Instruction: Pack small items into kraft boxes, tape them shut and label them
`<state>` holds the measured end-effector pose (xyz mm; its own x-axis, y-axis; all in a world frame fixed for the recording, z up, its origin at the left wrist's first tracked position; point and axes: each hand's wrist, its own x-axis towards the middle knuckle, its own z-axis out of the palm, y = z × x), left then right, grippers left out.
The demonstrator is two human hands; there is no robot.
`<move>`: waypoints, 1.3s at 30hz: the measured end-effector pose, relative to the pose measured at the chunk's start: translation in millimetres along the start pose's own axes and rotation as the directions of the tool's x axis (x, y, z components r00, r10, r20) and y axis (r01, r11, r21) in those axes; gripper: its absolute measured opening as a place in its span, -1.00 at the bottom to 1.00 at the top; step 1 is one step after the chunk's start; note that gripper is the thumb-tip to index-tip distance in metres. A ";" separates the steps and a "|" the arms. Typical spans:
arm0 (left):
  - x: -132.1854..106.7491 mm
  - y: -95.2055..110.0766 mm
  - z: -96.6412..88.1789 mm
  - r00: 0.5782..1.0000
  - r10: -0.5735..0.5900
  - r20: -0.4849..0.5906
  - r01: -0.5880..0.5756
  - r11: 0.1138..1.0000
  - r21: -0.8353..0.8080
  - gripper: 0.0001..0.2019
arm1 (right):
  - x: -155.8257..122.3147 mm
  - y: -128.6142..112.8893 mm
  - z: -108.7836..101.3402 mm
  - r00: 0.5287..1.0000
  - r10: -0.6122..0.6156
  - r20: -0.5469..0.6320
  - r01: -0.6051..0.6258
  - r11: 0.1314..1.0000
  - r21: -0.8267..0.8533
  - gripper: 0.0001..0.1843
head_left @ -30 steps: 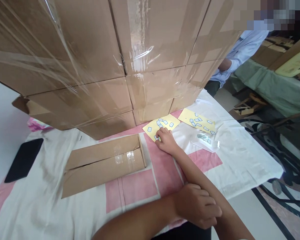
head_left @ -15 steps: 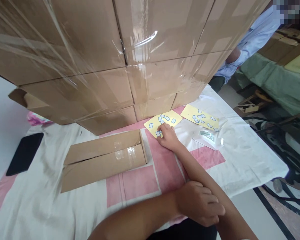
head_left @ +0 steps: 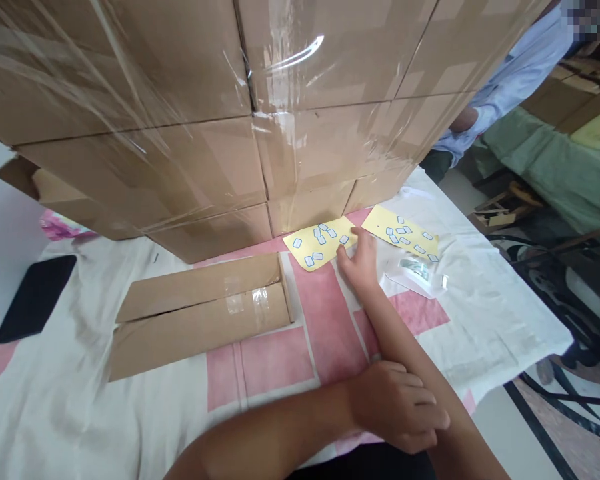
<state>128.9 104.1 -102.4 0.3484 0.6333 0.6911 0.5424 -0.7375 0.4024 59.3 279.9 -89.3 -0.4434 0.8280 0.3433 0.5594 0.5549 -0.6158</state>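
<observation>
My right hand (head_left: 360, 260) reaches forward over the table, fingers stretched, its tips at the right edge of a yellow sheet (head_left: 320, 243) dotted with several small blue-edged stickers. A second yellow sheet (head_left: 403, 233) with more stickers lies just right of the fingers. My left hand (head_left: 397, 407) rests near the table's front edge, fingers loosely curled against my right forearm, holding nothing. A small clear plastic packet (head_left: 417, 273) lies to the right of my right hand.
A tall stack of film-wrapped cardboard boxes (head_left: 230, 113) fills the back. A flat taped carton (head_left: 200, 313) lies left of centre on the white and pink cloth (head_left: 280, 360). A black phone (head_left: 35, 300) lies far left. Another person's sleeve (head_left: 510, 80) shows at the upper right.
My right hand lifted off the stickers on the left yellow sheet and slid right, to the gap between the two sheets. My left hand stayed put.
</observation>
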 end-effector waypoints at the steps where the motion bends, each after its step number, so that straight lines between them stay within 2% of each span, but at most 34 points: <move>1: 0.4 0.1 -0.4 1.000 -0.002 0.002 0.002 1.000 0.000 -0.84 | 2.5 3.5 -0.1 0.998 0.060 -0.017 -0.061 0.994 -0.088 -0.37; 3: 1.6 0.5 -1.9 0.999 -0.019 0.028 0.019 1.000 0.000 -0.85 | 6.9 8.9 2.1 0.986 0.164 0.012 -0.157 0.962 -0.224 -0.12; 5: 3.0 1.0 -4.3 0.996 -0.042 0.080 0.042 0.999 0.003 -0.85 | 10.3 11.7 6.0 0.978 0.200 0.056 -0.178 0.945 -0.275 -0.05; 8: 4.6 1.3 -7.0 0.986 -0.070 0.154 0.066 0.997 0.026 -0.86 | 13.0 13.4 10.8 0.986 0.158 0.057 -0.139 0.959 -0.248 -0.17; 10: 4.8 1.1 -6.9 0.985 -0.075 0.158 0.071 0.997 0.034 -0.87 | 13.8 15.0 12.6 0.993 0.114 0.040 -0.104 0.975 -0.199 -0.28; 14: 2.8 -0.1 -3.2 0.997 -0.045 0.063 0.043 0.998 0.037 -0.90 | 15.2 20.0 14.9 1.000 0.029 -0.002 -0.029 0.998 0.049 -0.47; 17: 4.5 -0.1 -5.1 0.999 -0.017 -0.035 0.019 0.998 0.057 -0.91 | 15.8 20.0 14.1 0.994 -0.007 -0.112 0.040 0.953 0.300 -0.57; 19: 10.2 0.5 -14.2 0.993 -0.040 -0.114 0.048 0.997 0.067 -0.90 | 14.3 16.3 10.5 0.981 0.009 -0.193 0.073 0.909 0.411 -0.60; 21: 19.9 0.2 -32.6 0.970 -0.095 -0.224 0.107 0.993 0.044 -0.88 | 11.0 10.5 4.5 0.967 0.028 -0.252 0.098 0.875 0.473 -0.59; 26: 45.3 -13.2 -104.0 0.837 -0.166 -0.522 0.164 0.985 -0.050 -0.86 | -1.4 -7.5 -12.3 0.940 0.013 -0.341 0.201 0.786 0.584 -0.58; 27: 47.8 -18.5 -115.9 0.802 -0.215 -0.558 0.225 0.973 -0.052 -0.86 | -4.2 -12.0 -14.9 0.941 0.007 -0.337 0.217 0.751 0.623 -0.58; 29: 48.6 -30.9 -130.6 0.697 -0.347 -0.628 0.390 0.918 -0.074 -0.87 | -10.0 -22.2 -18.6 0.960 -0.015 -0.281 0.217 0.674 0.706 -0.55; 31: 44.3 -44.9 -132.5 0.568 -0.458 -0.684 0.535 0.837 -0.116 -0.82 | -15.5 -32.3 -20.6 0.982 -0.062 -0.179 0.179 0.615 0.768 -0.48; 33: 36.8 -58.7 -125.2 0.472 -0.509 -0.720 0.617 0.774 -0.142 -0.68 | -19.4 -39.3 -21.1 0.991 -0.100 -0.094 0.135 0.584 0.800 -0.40; 34: 32.7 -65.0 -120.1 0.453 -0.516 -0.728 0.637 0.758 -0.141 -0.62 | -20.5 -41.1 -21.1 0.992 -0.107 -0.071 0.120 0.578 0.807 -0.37; 36: 25.3 -75.1 -110.7 0.450 -0.529 -0.720 0.632 0.758 -0.162 -0.56 | -20.9 -41.1 -20.6 0.992 -0.113 -0.050 0.106 0.571 0.814 -0.32; 39: 18.3 -83.7 -104.1 0.436 -0.602 -0.669 0.607 0.746 -0.274 -0.53 | -19.8 -36.6 -21.0 0.986 -0.165 -0.024 0.113 0.557 0.822 -0.26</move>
<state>10.3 153.0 -60.9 -0.6857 0.5632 0.4612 0.4061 -0.2298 0.8845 62.4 244.8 -58.6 -0.5127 0.7269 0.4569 -0.3143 0.3363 -0.8878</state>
